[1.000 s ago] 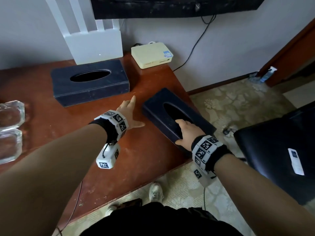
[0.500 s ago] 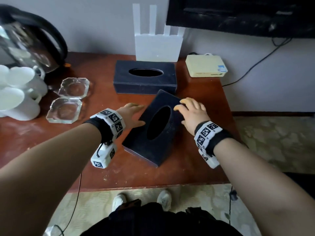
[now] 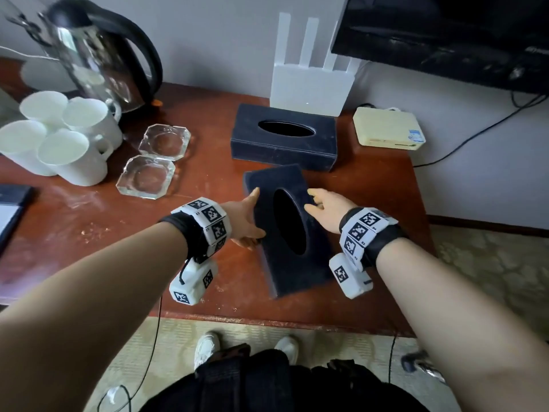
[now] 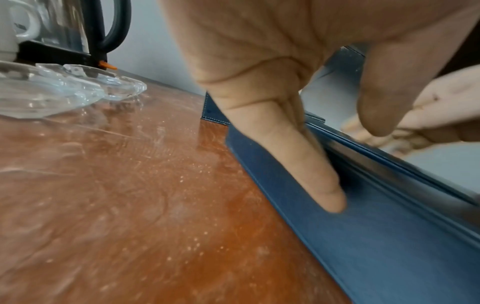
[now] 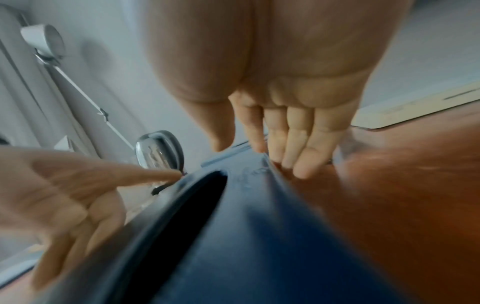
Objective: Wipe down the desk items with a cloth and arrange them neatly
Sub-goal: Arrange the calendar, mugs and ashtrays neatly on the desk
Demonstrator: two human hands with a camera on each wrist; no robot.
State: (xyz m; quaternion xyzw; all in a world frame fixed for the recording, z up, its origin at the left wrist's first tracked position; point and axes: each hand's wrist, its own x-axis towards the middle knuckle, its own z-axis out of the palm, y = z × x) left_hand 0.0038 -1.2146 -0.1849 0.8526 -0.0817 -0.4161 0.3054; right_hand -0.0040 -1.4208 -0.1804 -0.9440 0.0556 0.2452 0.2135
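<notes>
Hands, left (image 3: 243, 217) and right (image 3: 325, 208), flat-fingered, press opposite sides of the tissue box (image 3: 289, 230) between them.

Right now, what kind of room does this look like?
Probably a hotel or guest room: an electric kettle beside white mugs, glass ashtrays, and a wall television above the desk.

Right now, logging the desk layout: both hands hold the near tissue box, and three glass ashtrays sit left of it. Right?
Not quite. The head view shows two glass ashtrays, not three. Both the left hand and right hand do hold the near tissue box.
</notes>
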